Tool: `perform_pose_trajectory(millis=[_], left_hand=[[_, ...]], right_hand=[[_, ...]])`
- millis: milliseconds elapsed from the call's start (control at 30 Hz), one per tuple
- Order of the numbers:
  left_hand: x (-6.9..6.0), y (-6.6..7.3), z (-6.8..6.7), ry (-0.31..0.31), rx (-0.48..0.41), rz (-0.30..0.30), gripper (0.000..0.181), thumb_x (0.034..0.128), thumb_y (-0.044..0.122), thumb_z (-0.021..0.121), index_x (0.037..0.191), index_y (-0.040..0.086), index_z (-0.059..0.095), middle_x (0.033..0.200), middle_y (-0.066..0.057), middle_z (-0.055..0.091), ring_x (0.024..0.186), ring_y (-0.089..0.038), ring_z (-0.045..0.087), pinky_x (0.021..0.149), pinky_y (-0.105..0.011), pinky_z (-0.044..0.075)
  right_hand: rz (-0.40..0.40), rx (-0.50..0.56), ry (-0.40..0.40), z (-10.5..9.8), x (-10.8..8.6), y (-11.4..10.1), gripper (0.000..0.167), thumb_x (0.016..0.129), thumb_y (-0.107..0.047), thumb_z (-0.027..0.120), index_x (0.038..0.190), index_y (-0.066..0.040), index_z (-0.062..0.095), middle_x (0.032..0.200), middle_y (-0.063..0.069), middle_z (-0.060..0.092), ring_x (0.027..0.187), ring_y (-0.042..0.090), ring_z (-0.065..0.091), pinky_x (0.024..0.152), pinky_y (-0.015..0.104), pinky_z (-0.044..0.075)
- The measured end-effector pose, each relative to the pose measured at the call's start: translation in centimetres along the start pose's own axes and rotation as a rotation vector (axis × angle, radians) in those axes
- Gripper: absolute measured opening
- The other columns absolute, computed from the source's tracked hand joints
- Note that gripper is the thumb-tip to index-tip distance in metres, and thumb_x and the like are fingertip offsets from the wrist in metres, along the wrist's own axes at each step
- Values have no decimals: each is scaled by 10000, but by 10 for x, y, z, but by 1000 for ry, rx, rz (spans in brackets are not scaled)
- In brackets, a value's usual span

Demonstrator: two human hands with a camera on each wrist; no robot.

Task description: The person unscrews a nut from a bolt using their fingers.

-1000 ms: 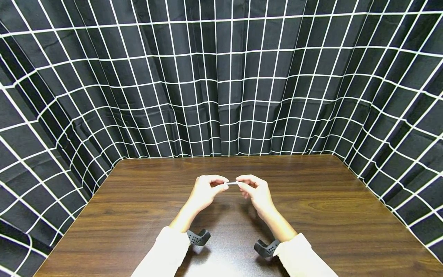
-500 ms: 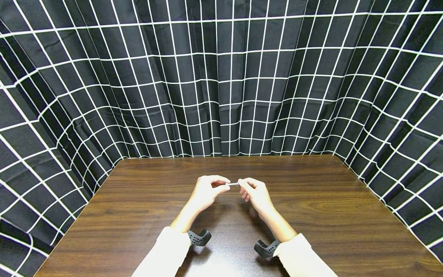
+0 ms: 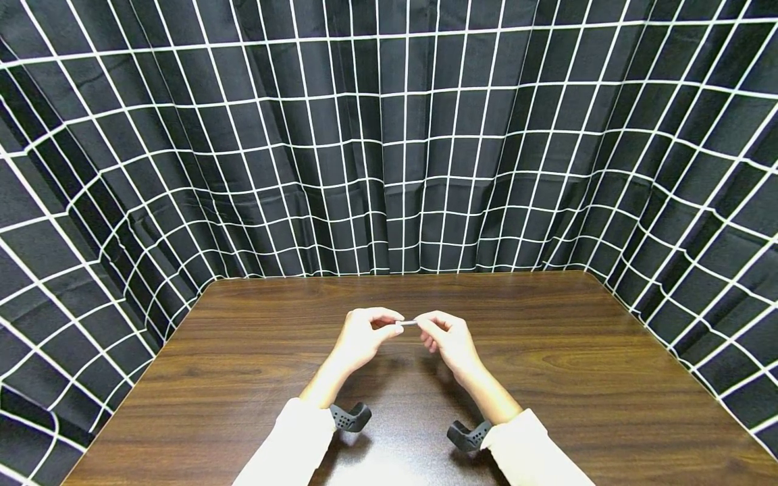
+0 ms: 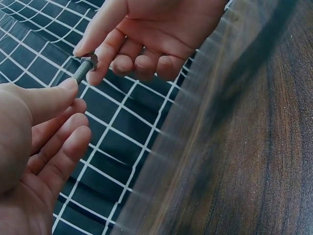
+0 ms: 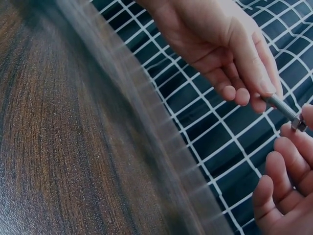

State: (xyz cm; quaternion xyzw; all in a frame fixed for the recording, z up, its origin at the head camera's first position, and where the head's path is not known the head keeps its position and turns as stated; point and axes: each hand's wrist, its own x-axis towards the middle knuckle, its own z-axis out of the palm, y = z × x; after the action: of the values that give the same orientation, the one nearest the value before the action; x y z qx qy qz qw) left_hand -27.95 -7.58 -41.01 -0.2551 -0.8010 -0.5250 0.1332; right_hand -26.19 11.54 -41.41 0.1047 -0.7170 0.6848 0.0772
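Since half a second before, only the right hand [image 3: 452,341] had shifted for us, its fingertips edging slightly closer to the left hand [image 3: 358,341], which kept practically the same place. Between the two we found a small metal bolt [image 4: 84,71], held above the brown wooden table [image 3: 243,351], and we took it as our mark for everything else. At one end of the bolt, the left hand pinched the threaded shank between thumb and forefinger, its other fingers loosely bent and clear of the metal. At the other end, the right hand's thumb and forefinger were clamped on a hex piece [image 5: 296,122]; whether that was a head or a nut, we could not tell. Its remaining fingers curled beside the bolt without touching it. Nearer to us than the bolt, a dark wrist mount [image 3: 351,417] showed by the left cuff and a matching mount [image 3: 468,436] by the right, both against white sleeves [image 3: 292,442]. Beyond the bolt, past the table's far edge, we saw a black curtain [image 3: 392,158] with a white grid.
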Motion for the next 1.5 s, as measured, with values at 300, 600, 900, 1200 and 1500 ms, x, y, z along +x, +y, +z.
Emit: perform_pose_trajectory(millis=[300,600,900,1200,1500], left_hand=[[0,-1,-1,8,1,11,135,827,81,760,962,76,743,859,1,734,740,-74,663,667,-261,525],[1,-1,0,11,2,6,138,824,85,760,960,78,743,861,-3,734,739,-75,662,666,-256,521],[1,1,-1,10,3,7,134,826,101,762,959,89,746,856,14,732,732,-73,656,655,-252,515],[1,2,-2,8,21,10,131,829,106,761,959,98,747,857,18,730,719,-71,653,639,-248,517],[0,1,-3,7,45,33,137,831,105,758,968,95,749,845,22,729,699,-68,648,625,-255,518]], right_hand=[[-35,20,-14,-1,0,2,179,916,-37,633,1013,113,655,670,34,588,567,111,537,518,214,443],[-83,83,-46,-3,0,4,199,899,6,632,1064,118,637,699,60,595,582,112,552,528,211,451],[-123,102,-63,-3,0,3,199,886,49,617,1075,111,638,697,54,585,586,108,549,535,211,456],[-181,93,-49,-2,-1,2,205,861,97,603,1061,117,641,682,23,588,567,112,552,527,213,460],[-170,89,4,-1,0,0,280,884,52,627,1163,66,613,704,44,572,554,107,522,531,211,448]])
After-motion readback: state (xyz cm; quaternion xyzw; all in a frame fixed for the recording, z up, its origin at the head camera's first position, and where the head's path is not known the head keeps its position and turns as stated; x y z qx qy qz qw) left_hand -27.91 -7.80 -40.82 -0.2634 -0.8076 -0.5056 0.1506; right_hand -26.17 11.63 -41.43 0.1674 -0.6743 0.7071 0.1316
